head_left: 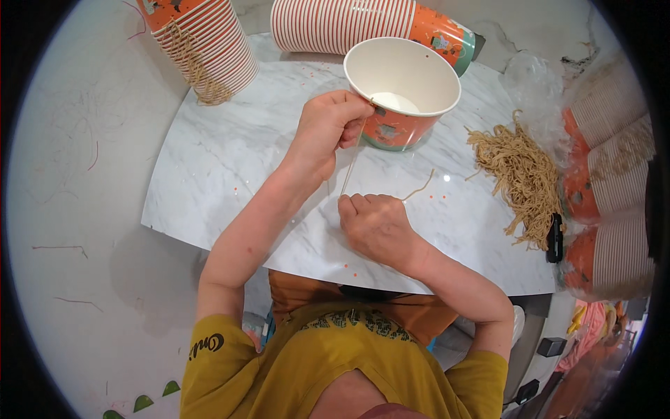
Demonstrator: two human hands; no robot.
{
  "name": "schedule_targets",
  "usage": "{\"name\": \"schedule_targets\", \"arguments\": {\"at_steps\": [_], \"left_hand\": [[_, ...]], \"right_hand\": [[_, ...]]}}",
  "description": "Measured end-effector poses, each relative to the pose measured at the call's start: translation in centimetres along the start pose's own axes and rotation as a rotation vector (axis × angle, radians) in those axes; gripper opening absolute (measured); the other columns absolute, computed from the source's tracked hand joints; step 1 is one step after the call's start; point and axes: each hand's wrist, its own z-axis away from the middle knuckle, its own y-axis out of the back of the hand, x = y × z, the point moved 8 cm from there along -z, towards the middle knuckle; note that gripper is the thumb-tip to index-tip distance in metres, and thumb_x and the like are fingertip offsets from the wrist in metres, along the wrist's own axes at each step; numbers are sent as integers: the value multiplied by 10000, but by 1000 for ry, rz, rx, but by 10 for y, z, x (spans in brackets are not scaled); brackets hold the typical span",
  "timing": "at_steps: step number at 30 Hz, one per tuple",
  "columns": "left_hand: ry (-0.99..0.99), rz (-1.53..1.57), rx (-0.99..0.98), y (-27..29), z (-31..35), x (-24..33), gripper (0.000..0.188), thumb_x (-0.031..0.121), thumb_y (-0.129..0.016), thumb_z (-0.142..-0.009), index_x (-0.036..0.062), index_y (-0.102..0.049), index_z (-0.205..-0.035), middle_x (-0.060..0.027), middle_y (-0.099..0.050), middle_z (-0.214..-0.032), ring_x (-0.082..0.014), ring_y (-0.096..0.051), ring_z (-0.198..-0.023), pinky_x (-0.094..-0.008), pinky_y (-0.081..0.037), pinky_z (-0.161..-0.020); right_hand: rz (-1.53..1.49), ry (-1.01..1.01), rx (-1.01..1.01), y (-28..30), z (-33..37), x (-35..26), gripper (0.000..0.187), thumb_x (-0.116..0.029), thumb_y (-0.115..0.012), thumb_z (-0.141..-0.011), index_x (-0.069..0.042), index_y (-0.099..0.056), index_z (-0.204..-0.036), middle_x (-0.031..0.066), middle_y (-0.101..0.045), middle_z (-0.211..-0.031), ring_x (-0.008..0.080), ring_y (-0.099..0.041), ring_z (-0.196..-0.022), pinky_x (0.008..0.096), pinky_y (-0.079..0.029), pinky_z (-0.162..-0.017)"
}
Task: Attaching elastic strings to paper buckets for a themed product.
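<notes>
White, marble-patterned tabletop [223, 164] fills the middle of the frame, dotted with small orange bits. Just above centre, an orange paper tub [399, 131] stands with its white inside showing. At the near-left part of its rim, the left hand [333, 129] is closed, thumb and forefinger pinched on a tan cord [354, 157]. That cord runs straight down to the right hand [377, 227] near the centre — curled into a loose fist around it, with a loose end sticking out to the right. More tan cords lie in a tangled pile [520, 178] at the right, a black object [555, 239] beside them. Stacked tubs stand at the upper left [220, 52], strands draped over them — another stack [342, 26] lies sideways along the top.
</notes>
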Motion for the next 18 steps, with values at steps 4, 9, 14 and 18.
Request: {"name": "schedule_targets", "arguments": {"at_steps": [4, 9, 14, 18], "left_hand": [[-22, 11, -7, -2, 2, 2, 128, 62, -670, -880, 58, -584, -784, 54, -430, -659, -53, -338, -576, -251, -257, -520], [-8, -19, -30, -1, -2, 2, 138, 72, -682, -888, 56, -585, -791, 44, -455, -657, -58, -359, -576, -255, -266, -524], [-36, -126, -48, 0, 3, 4, 108, 116, -686, -915, 70, -608, -856, 46, -503, -680, -56, -384, -586, -246, -293, -539], [-24, -121, 5, 5, 8, 3, 84, 105, -668, -920, 60, -604, -888, 37, -541, -685, -56, -434, -591, -241, -324, -526]], "right_hand": [[-20, 2, -12, -1, -1, -1, 93, -69, -620, -704, -49, -534, -734, 60, -553, -637, 192, -607, -542, 318, -483, -492], [-39, -13, 49, -1, -1, 0, 104, -40, -667, -758, -30, -574, -805, 45, -516, -594, 197, -573, -492, 341, -453, -437], [-55, -44, 37, 0, -1, 1, 121, -54, -685, -787, -31, -613, -882, 41, -540, -595, 202, -597, -497, 345, -458, -433], [-37, -57, -2, -3, -2, -1, 110, -67, -659, -767, -48, -572, -831, 40, -546, -602, 196, -607, -516, 336, -475, -456]]}}
